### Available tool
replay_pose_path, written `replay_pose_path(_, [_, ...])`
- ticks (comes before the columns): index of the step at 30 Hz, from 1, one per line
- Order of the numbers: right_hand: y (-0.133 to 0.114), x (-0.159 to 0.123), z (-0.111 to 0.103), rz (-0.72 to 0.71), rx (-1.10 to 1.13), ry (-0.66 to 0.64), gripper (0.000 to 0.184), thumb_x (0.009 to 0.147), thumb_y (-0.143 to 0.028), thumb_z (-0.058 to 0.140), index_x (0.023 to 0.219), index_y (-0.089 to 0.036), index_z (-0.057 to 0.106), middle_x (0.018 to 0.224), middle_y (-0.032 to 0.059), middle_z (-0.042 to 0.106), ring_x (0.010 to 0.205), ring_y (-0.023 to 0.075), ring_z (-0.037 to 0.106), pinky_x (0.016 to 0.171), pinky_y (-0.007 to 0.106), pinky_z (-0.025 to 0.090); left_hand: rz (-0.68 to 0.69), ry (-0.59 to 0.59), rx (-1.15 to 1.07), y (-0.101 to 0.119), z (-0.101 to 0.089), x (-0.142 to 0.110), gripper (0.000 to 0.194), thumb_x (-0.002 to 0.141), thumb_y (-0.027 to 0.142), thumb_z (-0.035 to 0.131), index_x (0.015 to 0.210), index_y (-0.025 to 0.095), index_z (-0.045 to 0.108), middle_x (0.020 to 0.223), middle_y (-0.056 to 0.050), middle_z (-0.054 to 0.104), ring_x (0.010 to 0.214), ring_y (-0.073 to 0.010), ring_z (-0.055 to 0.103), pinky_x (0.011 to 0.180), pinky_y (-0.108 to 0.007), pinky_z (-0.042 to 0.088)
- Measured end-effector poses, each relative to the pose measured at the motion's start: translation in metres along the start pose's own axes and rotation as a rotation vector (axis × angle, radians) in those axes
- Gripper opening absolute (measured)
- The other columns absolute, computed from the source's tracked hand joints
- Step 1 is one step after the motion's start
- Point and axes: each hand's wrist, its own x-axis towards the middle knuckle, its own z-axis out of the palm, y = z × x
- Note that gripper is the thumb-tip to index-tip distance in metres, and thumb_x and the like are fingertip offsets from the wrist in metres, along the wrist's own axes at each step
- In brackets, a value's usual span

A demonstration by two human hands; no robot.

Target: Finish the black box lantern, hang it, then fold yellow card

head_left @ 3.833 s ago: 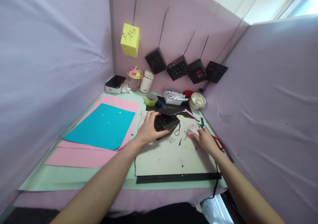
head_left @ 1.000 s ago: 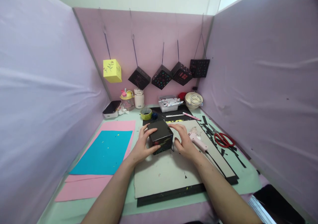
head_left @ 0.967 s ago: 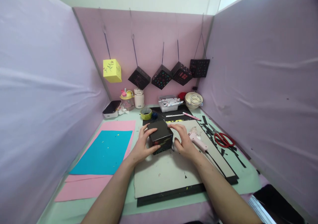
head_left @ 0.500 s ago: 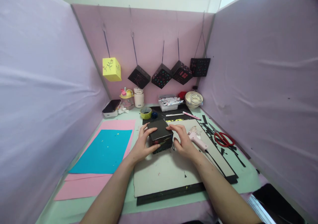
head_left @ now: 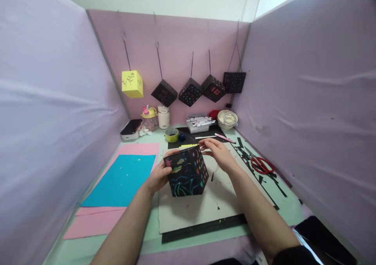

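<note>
My left hand (head_left: 159,175) is closed on the left side of a black paper box (head_left: 185,175), thumb on its front face. The box is tilted so that its front shows green grass-like lines, a reddish sun and yellow-green cloud shapes. Small coloured patches cover its right side. My right hand (head_left: 219,152) hovers by the box's upper right corner, fingers stretched out and apart; whether a fingertip touches the edge I cannot tell. Beneath lies a pale grey board (head_left: 188,219).
Red-handled scissors (head_left: 262,165) lie among black scraps at the right. Blue paper (head_left: 122,181) rests on pink sheets at the left. Behind are green tape (head_left: 172,135), a pen box (head_left: 199,125) and pens. Decorated cubes, including a yellow one (head_left: 132,84), hang above.
Both hands were on the box's top and sides. The box has been raised and tipped, showing its decorated front. My right hand has come off it, and its arm now covers the glue gun.
</note>
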Motion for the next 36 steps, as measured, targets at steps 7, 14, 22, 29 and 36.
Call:
replay_pose_path(7, [0.013,0.008,0.014,0.036,0.118,-0.047,0.030,0.077,-0.049,0.067,0.086,-0.021,0.072,0.088,0.0038,0.067,0.082,0.0153,0.059,0.072,0.028,0.049,-0.039,0.055,-0.149,0.001,-0.003,-0.002,0.072,0.065,0.047,0.077,0.128,0.024,0.052,0.122,-0.010,0.066,0.113,-0.0342,0.062,0.098,-0.047,0.048])
replay_pose_path(14, [0.038,0.008,0.010,-0.038,0.135,0.051,0.026,0.069,-0.045,0.076,0.079,-0.021,0.072,0.084,0.0015,0.069,0.077,0.0155,0.060,0.076,0.032,0.050,-0.058,0.076,-0.147,-0.005,-0.002,0.000,0.068,0.069,0.041,0.077,0.129,0.024,0.052,0.123,-0.009,0.066,0.113,-0.0316,0.062,0.098,-0.045,0.048])
replay_pose_path(22, [0.038,0.006,0.012,-0.063,0.079,0.060,0.026,0.070,-0.045,0.075,0.075,-0.020,0.070,0.074,0.0007,0.066,0.070,0.0151,0.059,0.073,0.033,0.050,-0.122,0.113,-0.158,-0.006,-0.001,0.001,0.069,0.067,0.044,0.077,0.128,0.021,0.054,0.115,-0.009,0.070,0.112,-0.0331,0.063,0.099,-0.046,0.047])
replay_pose_path(29, [0.042,0.008,0.010,-0.248,-0.005,0.081,0.043,0.079,-0.054,0.064,0.110,-0.025,0.059,0.113,0.0089,0.064,0.101,0.0215,0.060,0.086,0.038,0.051,-0.144,0.208,-0.141,-0.009,0.004,0.007,0.070,0.068,0.042,0.077,0.130,0.024,0.050,0.122,-0.007,0.067,0.114,-0.0298,0.062,0.094,-0.041,0.051])
replay_pose_path(36, [0.028,-0.010,-0.001,-0.413,-0.277,-0.470,0.134,0.051,-0.075,0.073,0.152,-0.033,-0.005,0.161,0.0115,0.008,0.148,0.0285,0.008,0.117,0.053,0.010,-0.304,0.321,-0.146,-0.007,0.006,0.010,0.058,0.078,0.044,0.070,0.130,0.024,0.054,0.111,-0.006,0.072,0.096,-0.0248,0.070,0.077,-0.033,0.056])
